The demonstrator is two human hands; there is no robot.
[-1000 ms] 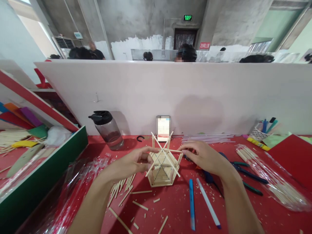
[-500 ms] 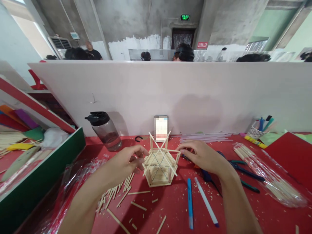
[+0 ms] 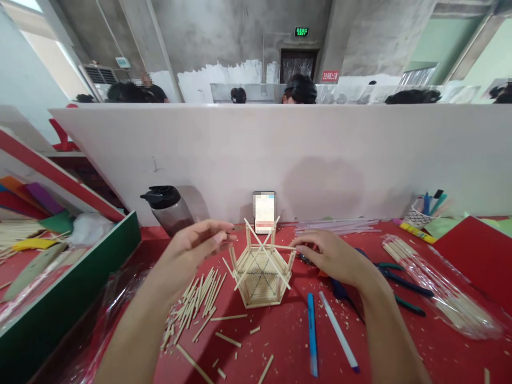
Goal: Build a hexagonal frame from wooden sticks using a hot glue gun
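Observation:
A hexagonal frame of wooden sticks [image 3: 262, 290] stands on the red table, with upright posts and sticks crossing over its top. My right hand [image 3: 330, 253] pinches the right end of a horizontal stick [image 3: 283, 247] on the frame. To the left of the frame and above the table, my left hand [image 3: 192, 253] is raised with its fingers stretched out, apart from the sticks. I see nothing in it, though its fingertips are slightly blurred. Below it lies a pile of short cut sticks [image 3: 204, 290].
A water bottle [image 3: 170, 210] and a phone [image 3: 264, 213] stand by the white partition [image 3: 224, 154]. Nearer are a blue pen [image 3: 312, 333] and a white pen [image 3: 338, 330]. Pliers [image 3: 404, 280] and bagged sticks [image 3: 436, 290] lie on the right. A green-walled box [image 3: 76, 277] borders the left.
My left hand has moved left and up, away from the frame, and its fingers have straightened. A slanted stick now shows at the frame's left side. My right hand stays in place.

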